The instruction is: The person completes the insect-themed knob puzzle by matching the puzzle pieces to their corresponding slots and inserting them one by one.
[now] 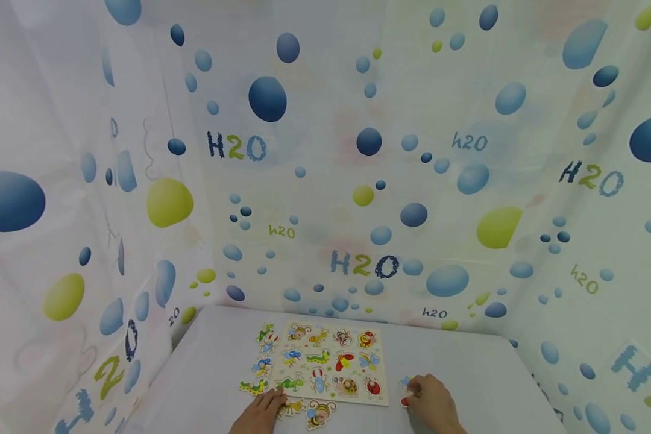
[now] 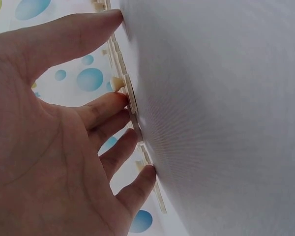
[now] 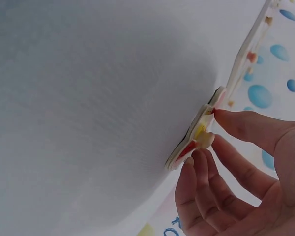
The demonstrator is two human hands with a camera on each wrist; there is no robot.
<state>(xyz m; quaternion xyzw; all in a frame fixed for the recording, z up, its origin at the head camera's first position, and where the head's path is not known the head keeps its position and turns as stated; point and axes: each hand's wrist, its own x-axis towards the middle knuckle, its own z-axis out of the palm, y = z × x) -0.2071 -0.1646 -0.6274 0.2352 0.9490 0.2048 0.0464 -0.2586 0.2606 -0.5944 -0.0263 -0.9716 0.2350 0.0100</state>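
Note:
A wooden insect puzzle board (image 1: pixel 383 390) lies on the table, covered in rows of bug pictures. My left hand (image 1: pixel 257 413) rests at the board's near left corner, fingers extended, beside a loose yellow ant piece (image 1: pixel 291 408). In the left wrist view its fingertips touch the edges of thin wooden pieces, one with a knob (image 2: pixel 117 83). To the right of the board, my right hand (image 1: pixel 435 402) pinches a red-and-yellow puzzle piece (image 3: pixel 189 146) between thumb and fingers. That piece has a wooden knob; much of it is hidden in the head view.
A loose bee piece (image 1: pixel 319 415) lies in front of the board. Along its left side are a caterpillar piece (image 1: pixel 253 386), a blue mosquito piece (image 1: pixel 261 366) and other bug pieces. A white cloth covers the table (image 1: pixel 466 355); patterned curtains (image 1: pixel 325 181) hang behind and at both sides.

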